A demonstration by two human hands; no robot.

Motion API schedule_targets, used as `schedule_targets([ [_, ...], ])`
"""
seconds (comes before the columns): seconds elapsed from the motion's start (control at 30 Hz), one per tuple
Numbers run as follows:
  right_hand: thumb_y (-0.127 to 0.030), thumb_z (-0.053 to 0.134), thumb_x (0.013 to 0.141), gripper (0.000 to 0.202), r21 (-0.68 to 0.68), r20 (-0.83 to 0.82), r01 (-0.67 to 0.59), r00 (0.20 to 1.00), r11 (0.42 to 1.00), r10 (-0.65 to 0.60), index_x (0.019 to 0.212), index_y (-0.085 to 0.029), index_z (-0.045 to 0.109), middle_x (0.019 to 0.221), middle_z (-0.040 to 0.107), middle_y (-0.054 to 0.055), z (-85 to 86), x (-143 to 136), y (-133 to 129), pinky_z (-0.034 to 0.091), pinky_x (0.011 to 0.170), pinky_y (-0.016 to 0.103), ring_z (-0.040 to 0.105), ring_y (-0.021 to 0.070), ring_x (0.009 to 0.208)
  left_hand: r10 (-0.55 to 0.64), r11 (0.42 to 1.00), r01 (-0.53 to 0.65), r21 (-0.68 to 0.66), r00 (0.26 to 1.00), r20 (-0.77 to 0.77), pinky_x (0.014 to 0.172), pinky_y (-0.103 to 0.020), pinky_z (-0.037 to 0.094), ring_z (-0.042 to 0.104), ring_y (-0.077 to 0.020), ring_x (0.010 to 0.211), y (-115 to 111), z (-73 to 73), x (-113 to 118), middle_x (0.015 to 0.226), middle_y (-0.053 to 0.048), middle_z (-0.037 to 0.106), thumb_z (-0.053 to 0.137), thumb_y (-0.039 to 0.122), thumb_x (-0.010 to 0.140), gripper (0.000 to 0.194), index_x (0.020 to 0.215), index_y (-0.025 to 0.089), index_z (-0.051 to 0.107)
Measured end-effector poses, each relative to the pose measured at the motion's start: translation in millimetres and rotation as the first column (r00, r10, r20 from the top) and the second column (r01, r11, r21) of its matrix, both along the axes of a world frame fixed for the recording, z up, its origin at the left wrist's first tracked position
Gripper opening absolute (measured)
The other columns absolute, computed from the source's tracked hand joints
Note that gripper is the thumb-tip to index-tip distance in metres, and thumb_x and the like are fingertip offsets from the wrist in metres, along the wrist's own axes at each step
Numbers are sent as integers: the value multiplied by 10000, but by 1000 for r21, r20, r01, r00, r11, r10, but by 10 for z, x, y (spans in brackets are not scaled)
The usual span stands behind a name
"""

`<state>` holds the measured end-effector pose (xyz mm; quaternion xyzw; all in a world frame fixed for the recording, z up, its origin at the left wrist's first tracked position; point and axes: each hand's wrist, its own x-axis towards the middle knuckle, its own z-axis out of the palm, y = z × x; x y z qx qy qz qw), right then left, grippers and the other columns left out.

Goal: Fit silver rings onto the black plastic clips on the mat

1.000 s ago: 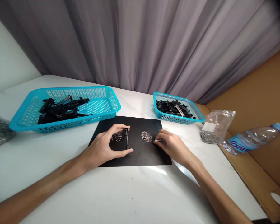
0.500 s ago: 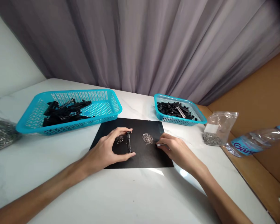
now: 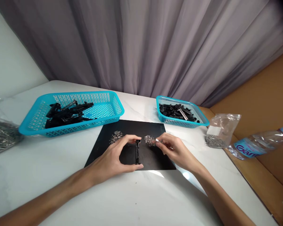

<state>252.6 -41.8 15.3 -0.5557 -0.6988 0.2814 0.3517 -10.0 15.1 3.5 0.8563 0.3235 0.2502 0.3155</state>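
My left hand (image 3: pixel 110 158) is closed on a long, narrow black plastic part (image 3: pixel 137 152), gripping it by its two ends between thumb and fingers. The part stands lengthwise away from me over the black mat (image 3: pixel 155 161). In my right hand (image 3: pixel 175 149) a thin stick with a white tip (image 3: pixel 157 140), much like a cotton swab, is pinched. Its white end and my fingertips are at the right edge of a pile of small shiny metal pins (image 3: pixel 149 140). A second pile of small metal pieces (image 3: pixel 116 137) lies beyond my left hand, partly covered by it.
A blue basket (image 3: pixel 72 130) with black parts stands at the left. A smaller blue basket (image 3: pixel 179 122), also holding black parts, is at the back right. Bags of metal pieces (image 3: pixel 215 141) lie at both sides. A water bottle (image 3: pixel 257 144) lies at the right.
My left hand has moved right and nearer to me with the black part, uncovering more of the left pile. My right hand has brought the white-tipped stick up to the right pile.
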Motion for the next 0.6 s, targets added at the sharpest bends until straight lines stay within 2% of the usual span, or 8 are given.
schedule_targets([
  [0.13,-457,592,991,278,-157,-127,-28,992,987,7,955,-197,685,650,570,-30,-28,35,15,401,562,265,520,128,578,15,1000,-15,-5,1000,9,1083,-446,547,661,-267,1208,6,11,-2,1290,-32,668,824,495,755,672,1332,315,531],
  [0.23,-481,625,965,305,-211,-242,-74,970,975,22,940,-182,683,814,710,19,-41,49,27,432,570,262,526,101,558,16,1000,-16,1,1000,9,1091,-437,542,663,-257,1206,9,11,-1,1289,-26,669,822,492,761,664,1327,317,524],
  [0.33,-498,645,946,327,-219,-285,-79,958,973,14,965,-173,674,948,765,65,-41,42,35,466,572,270,542,88,528,11,1000,-11,15,1000,18,1085,-424,544,663,-248,1202,4,-5,5,1293,-21,668,828,469,761,663,1329,318,522],
  [0.6,-456,591,986,260,-169,-264,-35,964,985,-11,939,-202,564,891,746,35,-44,19,21,508,635,305,629,114,523,-1,998,1,58,1000,3,1055,-415,547,657,-255,1179,-18,-3,12,1288,-35,661,822,475,777,653,1336,303,532],
])
